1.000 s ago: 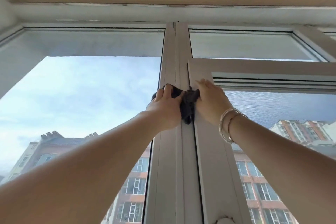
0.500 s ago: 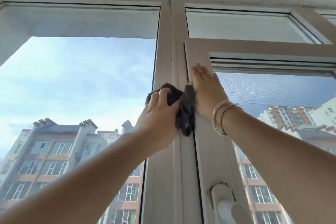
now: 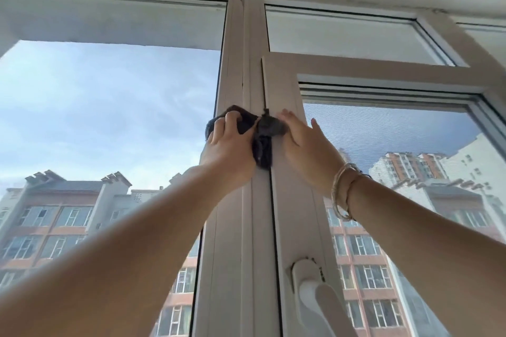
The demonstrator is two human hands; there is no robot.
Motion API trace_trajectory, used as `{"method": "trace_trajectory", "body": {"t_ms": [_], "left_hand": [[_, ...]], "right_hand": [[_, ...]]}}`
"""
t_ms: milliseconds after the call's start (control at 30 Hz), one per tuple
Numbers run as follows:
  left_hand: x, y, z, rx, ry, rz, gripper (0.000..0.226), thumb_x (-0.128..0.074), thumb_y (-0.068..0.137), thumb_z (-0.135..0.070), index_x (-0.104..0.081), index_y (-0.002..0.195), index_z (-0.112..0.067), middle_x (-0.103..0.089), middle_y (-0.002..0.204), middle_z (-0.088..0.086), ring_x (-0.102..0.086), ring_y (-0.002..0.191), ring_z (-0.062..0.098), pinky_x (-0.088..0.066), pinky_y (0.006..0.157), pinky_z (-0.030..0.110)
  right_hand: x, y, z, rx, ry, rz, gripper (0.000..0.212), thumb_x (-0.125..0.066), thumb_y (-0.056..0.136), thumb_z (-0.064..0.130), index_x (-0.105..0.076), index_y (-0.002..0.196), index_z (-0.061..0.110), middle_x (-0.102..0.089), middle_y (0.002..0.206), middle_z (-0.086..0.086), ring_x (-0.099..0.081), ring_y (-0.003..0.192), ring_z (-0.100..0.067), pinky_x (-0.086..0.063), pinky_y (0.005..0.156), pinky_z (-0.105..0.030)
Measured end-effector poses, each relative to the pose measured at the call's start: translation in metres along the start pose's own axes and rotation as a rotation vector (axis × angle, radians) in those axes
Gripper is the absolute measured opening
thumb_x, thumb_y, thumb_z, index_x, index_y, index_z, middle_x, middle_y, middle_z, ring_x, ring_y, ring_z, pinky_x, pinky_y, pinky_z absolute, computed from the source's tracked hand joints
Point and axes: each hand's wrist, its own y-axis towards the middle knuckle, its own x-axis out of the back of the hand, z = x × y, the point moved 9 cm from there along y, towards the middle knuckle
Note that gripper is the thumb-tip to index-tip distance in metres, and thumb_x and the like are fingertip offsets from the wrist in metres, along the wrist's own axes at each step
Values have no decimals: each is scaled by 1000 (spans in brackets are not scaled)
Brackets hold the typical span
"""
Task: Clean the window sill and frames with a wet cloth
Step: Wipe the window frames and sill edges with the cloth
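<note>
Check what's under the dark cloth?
The dark cloth lies on the white center frame post, held by the left hand and right hand. The covered post surface isn't visible.

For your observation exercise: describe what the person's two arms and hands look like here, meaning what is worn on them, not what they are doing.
Both forearms are bare, with no sleeves in view and no gloves on the left hand or the right hand. The right wrist carries several thin, pale metallic bangles stacked together, with a thin dark band beside them. The left wrist shows nothing worn. No rings can be made out.
</note>
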Motion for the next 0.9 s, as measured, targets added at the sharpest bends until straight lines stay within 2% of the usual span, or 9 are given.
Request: {"method": "trace_trajectory", "body": {"t_ms": [100, 333, 433, 467, 533, 600, 733, 833, 900], "left_hand": [[-9, -57, -4, -102, 48, 40, 70, -50, 86, -19, -18, 144, -41, -5, 144, -2, -7, 134, 25, -32, 109, 37], [-23, -171, -17, -122, 75, 115, 69, -46, 91, -28, -8, 147, -41, 2, 145, -1, -1, 138, 21, -23, 115, 31], [-28, -210, -20, -136, 80, 138, 71, -47, 91, -28, -4, 148, -39, 2, 145, 0, -2, 138, 20, -21, 116, 31], [-29, -223, -21, -140, 75, 146, 72, -47, 91, -28, -4, 148, -39, 1, 145, 0, -3, 139, 20, -21, 117, 31], [-32, -247, -24, -140, 48, 157, 74, -50, 90, -28, -6, 148, -39, 0, 146, 1, -4, 140, 21, -21, 116, 31], [-38, -272, -25, -127, 35, 169, 76, -54, 88, -28, -10, 149, -38, -1, 145, 1, -5, 141, 23, -23, 114, 33], [-50, -318, -26, -108, 82, 200, 87, -76, 67, -23, -34, 143, -30, -25, 140, 9, -30, 133, 30, -40, 101, 39], [-49, -329, -29, -105, 88, 171, 84, -79, 63, -20, -43, 139, -27, -35, 134, 11, -42, 125, 31, -48, 95, 40], [-43, -325, -30, -82, 76, 155, 83, -78, 64, -18, -44, 139, -27, -38, 131, 10, -43, 123, 30, -49, 93, 40]], "right_hand": [[-2, -13, 4, -1, -45, 30, 45, -25, 103, 15, -28, 147, 16, -24, 156, 4, -11, 143, -13, 5, 114, -23], [-13, -66, 15, -45, -71, 111, 40, -24, 102, 13, -41, 138, 8, -55, 132, -10, -45, 128, -22, 2, 116, -28], [-18, -89, 15, -46, -33, 114, 43, -25, 101, 15, -37, 142, 12, -62, 107, -5, -54, 107, -18, -15, 118, -35], [-19, -96, 15, -49, -17, 119, 43, -26, 101, 15, -38, 142, 12, -59, 94, -2, -52, 96, -17, -24, 115, -37], [-20, -106, 13, -69, -2, 138, 41, -27, 101, 15, -41, 138, 8, -51, 88, 0, -44, 88, -14, -35, 105, -36], [-20, -116, 11, -102, 6, 154, 39, -27, 100, 15, -46, 132, 4, -55, 89, -5, -48, 86, -20, -38, 94, -33], [-23, -141, 14, -135, 45, 186, 40, -28, 101, 17, -44, 137, 11, -59, 93, -4, -51, 92, -18, -40, 97, -34], [-23, -162, 16, -138, 43, 214, 42, -29, 101, 19, -39, 142, 15, -59, 123, -9, -54, 106, -24, -40, 96, -33], [-17, -176, 19, -124, 74, 215, 42, -30, 102, 19, -36, 143, 12, -53, 133, -13, -51, 101, -19, -37, 85, -27]]}}
